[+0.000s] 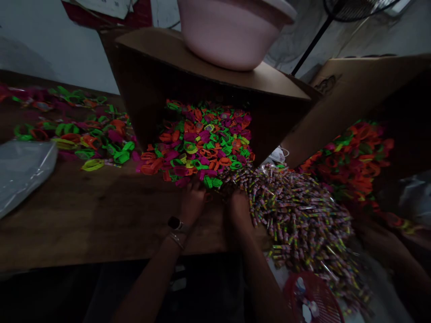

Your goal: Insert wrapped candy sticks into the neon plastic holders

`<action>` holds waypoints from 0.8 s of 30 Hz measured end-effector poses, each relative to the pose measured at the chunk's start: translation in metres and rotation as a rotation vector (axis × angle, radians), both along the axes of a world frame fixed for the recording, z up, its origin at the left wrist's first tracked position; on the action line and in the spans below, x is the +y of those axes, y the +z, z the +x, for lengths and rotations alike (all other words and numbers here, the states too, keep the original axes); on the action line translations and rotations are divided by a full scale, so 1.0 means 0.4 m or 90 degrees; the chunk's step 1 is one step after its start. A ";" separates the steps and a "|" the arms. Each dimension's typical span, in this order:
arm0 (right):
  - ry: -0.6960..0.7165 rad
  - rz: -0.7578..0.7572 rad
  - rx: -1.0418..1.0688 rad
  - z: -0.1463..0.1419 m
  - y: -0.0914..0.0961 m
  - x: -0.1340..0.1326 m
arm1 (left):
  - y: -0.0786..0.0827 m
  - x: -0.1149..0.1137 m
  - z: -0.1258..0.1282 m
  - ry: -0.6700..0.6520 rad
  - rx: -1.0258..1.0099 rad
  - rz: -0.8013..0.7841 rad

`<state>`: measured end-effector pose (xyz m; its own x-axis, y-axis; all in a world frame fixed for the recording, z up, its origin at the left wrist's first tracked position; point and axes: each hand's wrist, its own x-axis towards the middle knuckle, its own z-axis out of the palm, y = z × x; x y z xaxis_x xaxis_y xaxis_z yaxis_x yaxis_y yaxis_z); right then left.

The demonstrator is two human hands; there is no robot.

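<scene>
We take cardboard box as landmark: on its side, mouth toward us, plastic rings spilling out. In front of mouth, left hand touches nearest rings; right hand just beside it, at edge of wrapped sticks heaped right of box. Whether fingers are closed on anything, we cannot tell. Atop box, pink basin

The left hand carries a wristwatch with a small dark square face at the wrist. Just toward 6 o'clock of it sits a thin pale bracelet. The right hand and both forearms are bare.
</scene>
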<state>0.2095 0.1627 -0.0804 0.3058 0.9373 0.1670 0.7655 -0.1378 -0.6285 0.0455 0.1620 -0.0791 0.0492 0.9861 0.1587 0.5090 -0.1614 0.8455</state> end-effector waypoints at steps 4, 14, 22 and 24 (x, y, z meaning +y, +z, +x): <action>0.015 0.007 0.021 0.006 0.002 0.007 | -0.010 -0.016 -0.005 0.050 -0.196 -0.095; 0.098 0.074 0.397 -0.039 0.051 -0.120 | 0.051 -0.150 -0.039 0.045 -0.618 -0.404; 0.071 0.113 0.668 -0.129 0.100 -0.206 | 0.073 -0.177 -0.058 -0.117 -0.554 -0.331; 0.063 0.108 0.643 -0.128 0.101 -0.207 | 0.082 -0.184 -0.059 -0.137 -0.527 -0.340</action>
<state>0.1582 0.0798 -0.0402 0.3003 0.9538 0.0072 -0.1281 0.0478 -0.9906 0.0221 0.0886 -0.0464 0.3089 0.9212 -0.2366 -0.2666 0.3227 0.9082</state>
